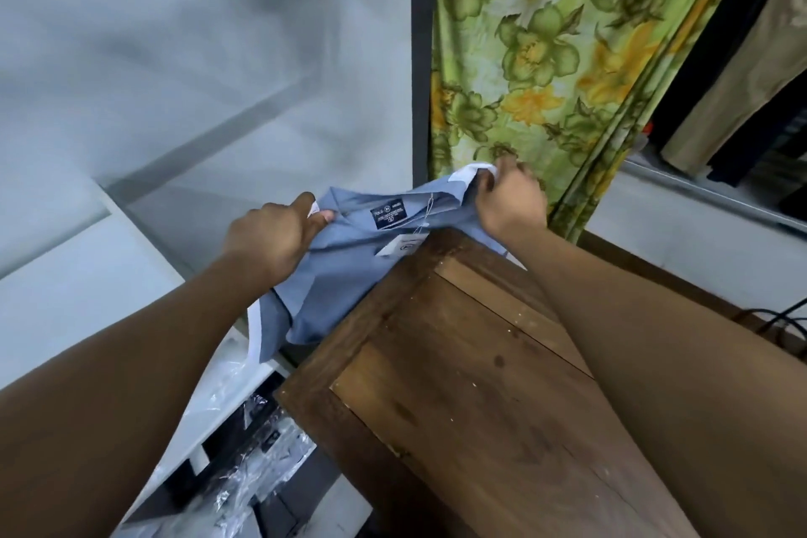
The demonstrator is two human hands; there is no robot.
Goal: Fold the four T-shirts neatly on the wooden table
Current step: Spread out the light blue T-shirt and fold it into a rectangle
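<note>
Blue-grey on the T-shirt (349, 271), white trim at the sleeve ends. Held spread over the far-left corner of the wooden desk (480, 384), lower part hanging off the left edge. Left hand (270, 236) fingers (321, 216) clamped on the shoulder fabric; right hand (508, 199) fingers (484, 183) curled tight on the white sleeve end. Dark neck label (388, 215) facing up, paper hang tag (399, 247) at the desk corner. Green floral curtain (546, 57) behind. Clear plastic wrapping (244, 472) down left of desk.
</note>
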